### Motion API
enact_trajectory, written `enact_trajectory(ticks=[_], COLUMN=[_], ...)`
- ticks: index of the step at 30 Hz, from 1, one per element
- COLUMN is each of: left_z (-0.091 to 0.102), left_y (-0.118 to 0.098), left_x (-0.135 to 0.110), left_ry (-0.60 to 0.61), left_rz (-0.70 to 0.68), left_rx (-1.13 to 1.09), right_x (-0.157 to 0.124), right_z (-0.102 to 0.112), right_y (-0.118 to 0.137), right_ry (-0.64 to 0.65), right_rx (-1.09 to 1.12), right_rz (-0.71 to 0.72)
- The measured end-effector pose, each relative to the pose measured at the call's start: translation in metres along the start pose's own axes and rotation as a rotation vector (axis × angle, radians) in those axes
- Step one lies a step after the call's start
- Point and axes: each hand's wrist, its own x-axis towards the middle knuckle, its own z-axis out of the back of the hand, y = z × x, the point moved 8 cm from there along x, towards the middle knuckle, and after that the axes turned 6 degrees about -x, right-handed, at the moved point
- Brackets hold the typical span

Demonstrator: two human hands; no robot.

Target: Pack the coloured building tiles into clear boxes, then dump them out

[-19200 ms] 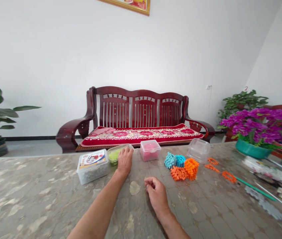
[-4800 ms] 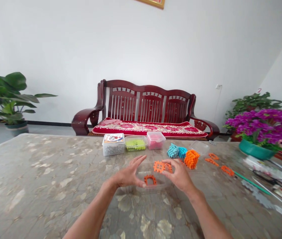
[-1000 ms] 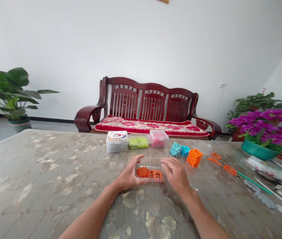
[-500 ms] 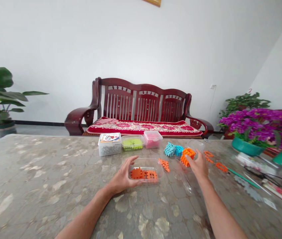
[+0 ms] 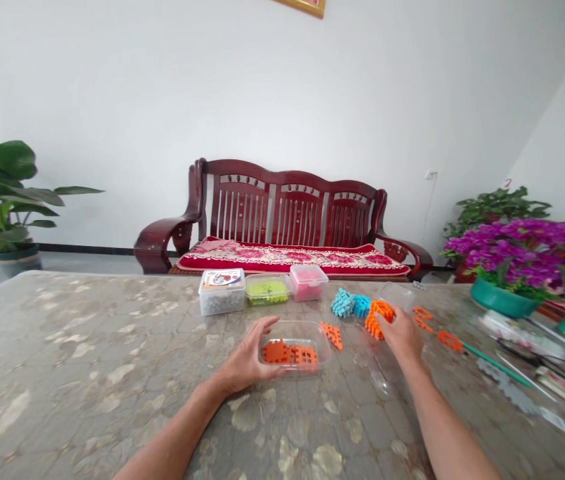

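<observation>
My left hand (image 5: 245, 363) is curved around the left end of a clear plastic container (image 5: 321, 360), fingers at its far side and thumb at its near side. Flat orange interlocking pieces (image 5: 290, 352) with notched edges lie inside it. My right hand (image 5: 405, 333) has its thumb and fingers closed on a stack of orange interlocking pieces (image 5: 376, 319); part of the stack is hidden by the fingers. Just right of the container lies a loose orange piece (image 5: 331, 335). Beyond it are light blue pieces (image 5: 343, 303) and darker blue pieces (image 5: 361, 305).
Behind stand a tub with grey contents (image 5: 222, 300), a tub of green pieces (image 5: 268, 290) and a pink-filled box (image 5: 308, 283). A clear lid (image 5: 380, 377) lies near my right forearm. Orange rings (image 5: 449, 341), a green stick (image 5: 495, 363) and a flower pot (image 5: 505, 297) are at right.
My right hand has closed in on the orange stack, its fingers now against it. The left hand stays at the container. The whole view has shifted slightly.
</observation>
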Motion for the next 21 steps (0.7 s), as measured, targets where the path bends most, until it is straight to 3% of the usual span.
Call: enact_trajectory(ticks=[4,7,10,12,16,21], left_z=[0.0,0.0,-0.001,-0.001,-0.001,-0.001], left_y=[-0.001,-0.002,0.0,0.002,0.002,-0.003], left_x=[0.0,0.0,0.0,0.0,0.0,0.0], left_ry=[0.002,0.005,0.008,0.008,0.002,-0.015], left_rz=[-0.001,-0.009,-0.002,0.0,-0.025,-0.059], left_rx=[-0.007,-0.017,-0.018,-0.018,-0.021,-0.011], right_x=[0.002,0.001,-0.012,-0.031,-0.079,-0.112], right_z=[0.004,0.008,0.012,0.016,0.024,0.015], right_y=[-0.006,0.0,0.034,0.07,0.125,0.147], right_ry=[-0.044,-0.052,0.076,0.235,0.447,0.483], right_rx=[0.083,0.367,0.807,0.948,0.942,0.802], right_rz=[-0.015,-0.016,0.108,0.234,0.426,0.552])
